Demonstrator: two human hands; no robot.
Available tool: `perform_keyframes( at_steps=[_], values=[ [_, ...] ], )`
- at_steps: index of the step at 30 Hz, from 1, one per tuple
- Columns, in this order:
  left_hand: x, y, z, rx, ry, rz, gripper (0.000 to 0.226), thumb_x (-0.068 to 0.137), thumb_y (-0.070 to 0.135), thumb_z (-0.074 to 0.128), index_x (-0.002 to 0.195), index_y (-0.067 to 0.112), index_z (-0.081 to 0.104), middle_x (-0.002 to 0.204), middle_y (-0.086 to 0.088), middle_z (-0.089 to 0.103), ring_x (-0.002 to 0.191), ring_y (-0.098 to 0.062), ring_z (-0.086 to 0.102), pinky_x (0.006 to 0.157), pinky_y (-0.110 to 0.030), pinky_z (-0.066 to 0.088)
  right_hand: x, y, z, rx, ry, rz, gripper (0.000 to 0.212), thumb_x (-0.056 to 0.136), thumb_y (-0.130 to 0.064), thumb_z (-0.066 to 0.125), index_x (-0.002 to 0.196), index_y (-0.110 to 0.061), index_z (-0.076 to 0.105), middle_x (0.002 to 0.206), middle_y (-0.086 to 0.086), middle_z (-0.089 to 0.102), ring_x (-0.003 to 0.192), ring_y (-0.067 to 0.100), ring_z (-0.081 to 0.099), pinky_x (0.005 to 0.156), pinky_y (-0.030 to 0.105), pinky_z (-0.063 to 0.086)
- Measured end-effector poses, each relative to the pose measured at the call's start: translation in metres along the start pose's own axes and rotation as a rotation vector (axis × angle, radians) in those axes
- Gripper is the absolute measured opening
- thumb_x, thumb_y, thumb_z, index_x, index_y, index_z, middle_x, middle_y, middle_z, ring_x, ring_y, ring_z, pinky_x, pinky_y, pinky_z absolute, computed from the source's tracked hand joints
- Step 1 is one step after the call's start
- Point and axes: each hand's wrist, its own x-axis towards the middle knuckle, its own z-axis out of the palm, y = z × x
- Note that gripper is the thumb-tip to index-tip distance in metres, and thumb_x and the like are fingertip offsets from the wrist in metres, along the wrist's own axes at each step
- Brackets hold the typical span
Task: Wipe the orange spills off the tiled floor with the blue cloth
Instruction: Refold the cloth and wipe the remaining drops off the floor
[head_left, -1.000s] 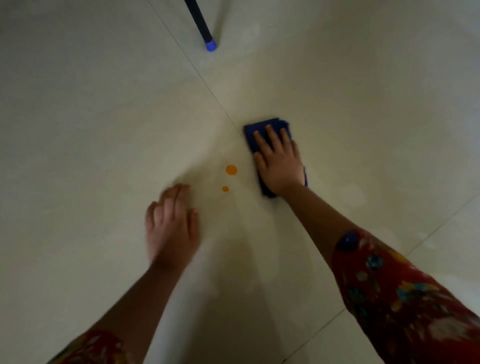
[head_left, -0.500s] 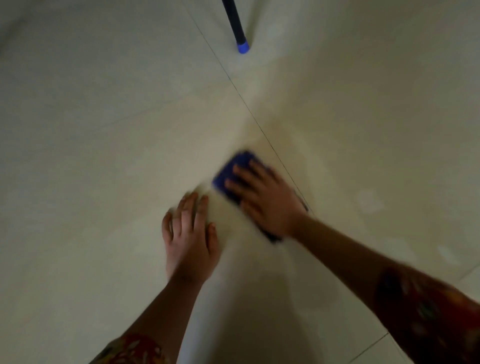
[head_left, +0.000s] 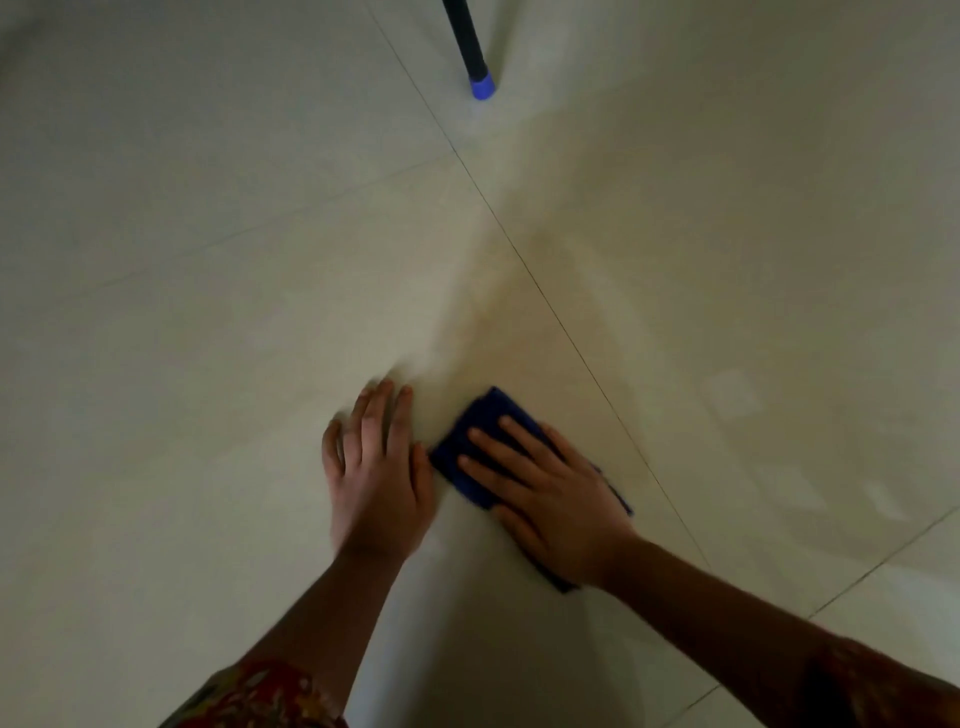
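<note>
My right hand (head_left: 550, 499) lies flat on the folded blue cloth (head_left: 480, 434), pressing it onto the pale tiled floor (head_left: 208, 364); the cloth's far corner sticks out beyond my fingers. My left hand (head_left: 376, 467) rests palm down on the floor right beside the cloth, fingers spread, holding nothing. No orange spots show on the tiles around the cloth; whatever lies under the cloth and hands is hidden.
A black pole with a blue tip (head_left: 480, 85) stands on the floor at the top centre. A thin grout line (head_left: 545, 301) runs diagonally from there down past the cloth's right side. Faint pale smears mark the tiles at the right (head_left: 727, 395).
My right hand slid the cloth left and toward me, over where two orange spots lay a second ago; they no longer show. My left hand stayed flat on the floor beside it.
</note>
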Motion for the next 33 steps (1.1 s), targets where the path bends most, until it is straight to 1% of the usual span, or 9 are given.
perform_keyframes(
  at_steps=[4, 6, 8, 12, 14, 19, 25, 29, 33],
  values=[
    [-0.001, 0.001, 0.002, 0.004, -0.005, -0.012, 0.055, 0.094, 0.026, 0.038, 0.147, 0.011, 0.037, 0.153, -0.012, 0.035, 0.14, -0.031, 0.033, 0.116, -0.05, 0.021, 0.009, 0.075, -0.012, -0.019, 0.122, 0.297, 0.052, 0.101, -0.042, 0.021, 0.151, -0.033, 0.023, 0.159, -0.003, 0.022, 0.148, 0.023, 0.014, 0.116, 0.048, 0.022],
    [-0.001, 0.001, 0.001, 0.002, -0.002, -0.012, 0.055, 0.093, 0.026, 0.038, 0.147, 0.011, 0.038, 0.152, -0.012, 0.036, 0.139, -0.031, 0.034, 0.116, -0.051, 0.021, 0.061, 0.106, -0.028, 0.023, 0.203, 0.583, 0.052, 0.101, -0.042, 0.02, 0.152, -0.033, 0.02, 0.161, -0.002, 0.017, 0.149, 0.023, 0.009, 0.118, 0.047, 0.017],
    [-0.001, 0.002, 0.001, -0.001, -0.005, -0.012, 0.055, 0.094, 0.027, 0.036, 0.146, 0.011, 0.039, 0.152, -0.012, 0.036, 0.139, -0.031, 0.034, 0.116, -0.051, 0.021, 0.113, 0.099, -0.032, 0.047, 0.224, 0.675, 0.053, 0.101, -0.04, 0.02, 0.153, -0.03, 0.021, 0.162, 0.0, 0.015, 0.149, 0.024, 0.007, 0.119, 0.046, 0.011],
    [-0.001, 0.0, 0.001, 0.007, -0.009, -0.014, 0.054, 0.094, 0.028, 0.034, 0.146, 0.012, 0.04, 0.151, -0.013, 0.038, 0.137, -0.032, 0.038, 0.114, -0.051, 0.024, 0.155, 0.021, -0.009, 0.026, 0.16, 0.185, 0.055, 0.095, -0.039, 0.024, 0.147, -0.028, 0.037, 0.156, -0.001, 0.032, 0.146, 0.023, 0.023, 0.117, 0.046, 0.019],
    [-0.002, 0.001, 0.001, 0.007, -0.007, -0.013, 0.055, 0.094, 0.028, 0.033, 0.145, 0.012, 0.041, 0.151, -0.012, 0.038, 0.138, -0.032, 0.038, 0.114, -0.051, 0.024, 0.156, 0.037, -0.012, 0.007, 0.151, 0.107, 0.051, 0.097, -0.04, 0.027, 0.146, -0.032, 0.038, 0.155, -0.005, 0.034, 0.145, 0.02, 0.026, 0.114, 0.042, 0.022],
    [-0.001, 0.001, 0.0, -0.002, -0.024, -0.015, 0.056, 0.094, 0.03, 0.031, 0.147, 0.013, 0.037, 0.153, -0.011, 0.035, 0.141, -0.03, 0.033, 0.116, -0.051, 0.021, 0.179, 0.116, -0.042, 0.11, 0.212, 0.754, 0.052, 0.102, -0.041, 0.025, 0.153, -0.033, 0.018, 0.162, -0.005, 0.009, 0.149, 0.021, 0.003, 0.12, 0.044, 0.005],
    [0.001, -0.003, 0.0, 0.006, -0.025, -0.032, 0.056, 0.093, 0.032, 0.031, 0.145, 0.013, 0.04, 0.151, -0.014, 0.038, 0.136, -0.033, 0.039, 0.114, -0.051, 0.024, 0.169, 0.022, -0.014, 0.057, 0.123, 0.072, 0.048, 0.099, -0.041, 0.033, 0.146, -0.036, 0.037, 0.156, -0.007, 0.032, 0.146, 0.018, 0.023, 0.115, 0.041, 0.015],
    [0.0, 0.002, -0.004, -0.036, -0.042, -0.023, 0.061, 0.092, 0.042, 0.033, 0.146, 0.015, 0.038, 0.154, -0.01, 0.033, 0.138, -0.031, 0.036, 0.116, -0.049, 0.02, 0.153, 0.086, -0.028, 0.119, 0.225, 0.414, 0.05, 0.097, -0.043, 0.029, 0.146, -0.036, 0.038, 0.156, -0.006, 0.031, 0.146, 0.021, 0.022, 0.116, 0.042, 0.02],
    [0.001, -0.003, -0.007, -0.072, -0.057, 0.069, 0.062, 0.088, 0.045, 0.04, 0.145, 0.023, 0.037, 0.156, -0.002, 0.032, 0.143, -0.023, 0.029, 0.114, -0.047, 0.019, 0.081, 0.162, -0.044, 0.126, 0.222, 0.846, 0.052, 0.102, -0.047, 0.023, 0.152, -0.04, 0.015, 0.162, -0.009, 0.008, 0.149, 0.017, 0.002, 0.12, 0.041, 0.005]
  ],
)
